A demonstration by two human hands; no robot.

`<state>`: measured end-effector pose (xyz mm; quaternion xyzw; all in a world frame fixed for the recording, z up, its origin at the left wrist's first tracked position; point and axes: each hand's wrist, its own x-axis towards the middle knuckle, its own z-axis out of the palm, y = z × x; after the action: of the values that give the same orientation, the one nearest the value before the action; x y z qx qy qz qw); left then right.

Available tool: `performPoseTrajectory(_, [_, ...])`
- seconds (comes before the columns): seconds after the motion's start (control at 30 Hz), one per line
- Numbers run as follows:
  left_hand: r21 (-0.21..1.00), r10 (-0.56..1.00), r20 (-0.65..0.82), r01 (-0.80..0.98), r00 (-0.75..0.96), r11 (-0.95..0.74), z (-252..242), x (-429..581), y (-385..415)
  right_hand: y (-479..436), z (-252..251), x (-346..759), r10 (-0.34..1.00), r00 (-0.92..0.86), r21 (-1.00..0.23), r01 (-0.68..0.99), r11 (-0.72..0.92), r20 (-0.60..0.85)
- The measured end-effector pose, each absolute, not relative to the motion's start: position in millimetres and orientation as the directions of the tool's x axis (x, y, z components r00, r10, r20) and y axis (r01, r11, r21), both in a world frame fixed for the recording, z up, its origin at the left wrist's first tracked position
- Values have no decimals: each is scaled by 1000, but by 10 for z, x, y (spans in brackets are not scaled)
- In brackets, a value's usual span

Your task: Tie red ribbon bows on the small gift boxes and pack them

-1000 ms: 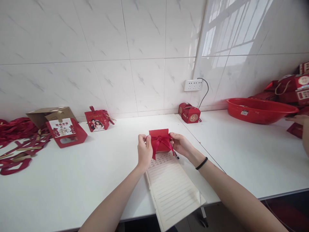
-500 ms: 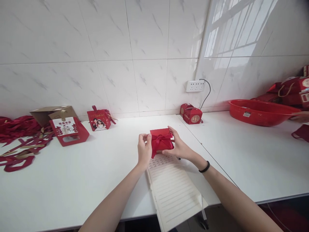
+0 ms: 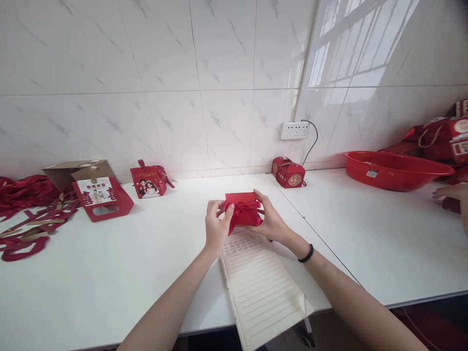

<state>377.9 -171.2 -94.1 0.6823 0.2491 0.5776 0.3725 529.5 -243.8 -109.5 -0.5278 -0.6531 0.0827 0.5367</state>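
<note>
A small red gift box (image 3: 242, 199) with a red ribbon (image 3: 239, 210) tied in a bow is held up between my two hands. My left hand (image 3: 216, 225) grips its left side, thumb pressed on the ribbon by the bow. My right hand (image 3: 271, 217) clasps the right side, fingers at the top corner and thumb underneath. The box's underside and back are hidden. Below it lies an open lined notebook (image 3: 268, 287) with handwriting near its top, its lower end reaching past the table edge.
At left are red ribbons (image 3: 31, 195), a cardboard box (image 3: 62, 170), a red handled box (image 3: 109, 207) and a red couple-print box (image 3: 150, 181). Small red boxes (image 3: 292, 174) stand by the wall under a power socket (image 3: 294, 130). Right: a red basin (image 3: 398, 170), another person's hand (image 3: 451, 191).
The gift box has tipped slightly in my hands, and my left thumb has shifted onto the ribbon near the bow. At right, another person's hand has come further into view.
</note>
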Motion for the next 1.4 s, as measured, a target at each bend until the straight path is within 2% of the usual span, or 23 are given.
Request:
performPoseTrajectory(0.17, [494,468,852,-61,235,-867,-1018,3774,-1773,-2446,-1093,5269,754,144,-661,602,448,641])
performPoseTrajectory(0.27, [319,297,919,-46,259,-947,-1046,3775,-1809,-2460,-1092,5258,722,152,-636,616,464,675])
performPoseTrajectory(0.37, [234,220,942,-29,252,-972,-1045,3774,-1821,-2471,-1086,5249,691,143,-604,629,489,709])
performPoseTrajectory(0.8, [171,158,967,-51,201,-984,-973,3745,-1874,-2509,-1051,5213,651,123,-560,643,522,749])
performPoseTrajectory(1.4, [181,163,969,-84,185,-980,-960,3737,-1914,-2524,-1023,5199,637,111,-552,624,553,763])
